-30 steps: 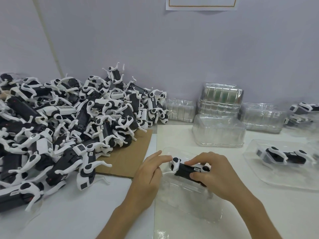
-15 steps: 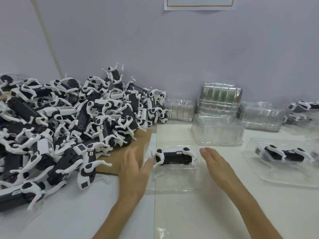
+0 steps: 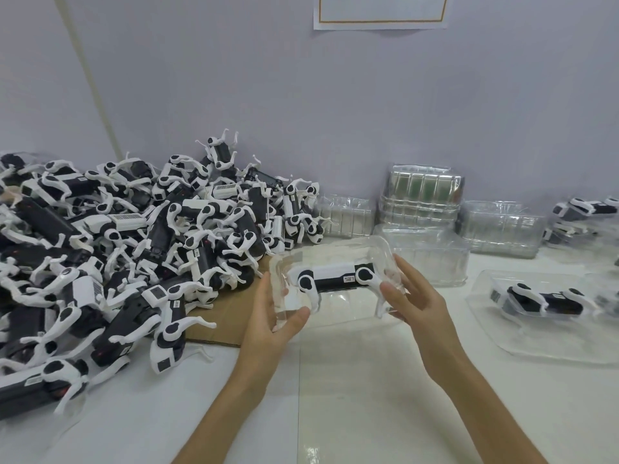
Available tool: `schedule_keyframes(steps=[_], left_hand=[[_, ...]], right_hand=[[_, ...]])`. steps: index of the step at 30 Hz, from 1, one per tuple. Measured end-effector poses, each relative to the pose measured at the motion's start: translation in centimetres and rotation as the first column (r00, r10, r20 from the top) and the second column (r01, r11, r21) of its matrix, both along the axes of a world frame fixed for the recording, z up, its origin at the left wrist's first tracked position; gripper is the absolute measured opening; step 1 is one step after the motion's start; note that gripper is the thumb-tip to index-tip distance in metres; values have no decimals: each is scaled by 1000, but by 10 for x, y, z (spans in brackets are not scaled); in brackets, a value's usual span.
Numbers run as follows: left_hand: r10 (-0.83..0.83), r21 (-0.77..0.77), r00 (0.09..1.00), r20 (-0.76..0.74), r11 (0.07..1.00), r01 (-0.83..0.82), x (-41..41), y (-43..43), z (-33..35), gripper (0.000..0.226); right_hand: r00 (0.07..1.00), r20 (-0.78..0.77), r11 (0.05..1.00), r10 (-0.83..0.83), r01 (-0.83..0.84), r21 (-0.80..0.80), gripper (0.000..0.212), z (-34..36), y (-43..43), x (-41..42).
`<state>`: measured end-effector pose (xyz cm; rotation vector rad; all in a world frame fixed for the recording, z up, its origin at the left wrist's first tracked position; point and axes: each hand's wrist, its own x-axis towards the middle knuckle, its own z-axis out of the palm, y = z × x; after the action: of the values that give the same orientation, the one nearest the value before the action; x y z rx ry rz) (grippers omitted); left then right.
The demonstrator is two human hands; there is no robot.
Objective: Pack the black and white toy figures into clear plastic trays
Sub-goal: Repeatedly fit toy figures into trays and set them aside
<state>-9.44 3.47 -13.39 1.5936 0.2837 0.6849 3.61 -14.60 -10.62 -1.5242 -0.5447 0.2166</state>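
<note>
Pale lilac wall (image 3: 335,95) is seen behind a white worktop (image 3: 368,396), with a paper notice (image 3: 380,11) fixed at 12 o'clock. At the centre, a clear tray (image 3: 338,251) is held at both ends and tilted so that its open side is turned toward the camera. One black and white toy figure (image 3: 335,278) is seated lengthwise inside it, legs pointing down.

The tray's 9 o'clock end is grasped by the left hand (image 3: 268,326), thumb hooked over the near rim and fingers behind. The 3 o'clock end is grasped by the right hand (image 3: 418,296), thumb in front and fingers wrapped behind the wall.

A heap of loose figures (image 3: 117,246) is piled from 8 to 10 o'clock, partly on a cardboard sheet (image 3: 227,316) that lies just beside the left hand. Stacked empty trays (image 3: 423,195) are lined against the wall from 12 to 2 o'clock. At 3 o'clock, well apart from the hands, a filled tray (image 3: 549,346) is laid on the worktop with a second figure (image 3: 542,301) inside. More figures (image 3: 582,212) are visible at the 2 o'clock edge; whether they are packed cannot be told.
</note>
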Motion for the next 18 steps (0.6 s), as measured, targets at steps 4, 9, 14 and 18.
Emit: schedule_keyframes(steps=[4, 9, 14, 18], left_hand=[[-17, -55, 999, -42, 998, 14, 0, 3, -8, 84], [5, -27, 1000, -9, 1000, -5, 2, 2, -10, 83], [55, -10, 998, 14, 998, -55, 2, 3, -9, 88], [77, 21, 997, 8, 997, -77, 4, 4, -13, 91]], right_hand=[[999, 36, 1000, 3, -2, -22, 72, -2, 1, 0], [997, 72, 998, -38, 42, -45, 72, -4, 2, 1], [989, 112, 994, -92, 97, -41, 65, -6, 4, -3], [989, 116, 994, -91, 96, -41, 61, -8, 7, -3]])
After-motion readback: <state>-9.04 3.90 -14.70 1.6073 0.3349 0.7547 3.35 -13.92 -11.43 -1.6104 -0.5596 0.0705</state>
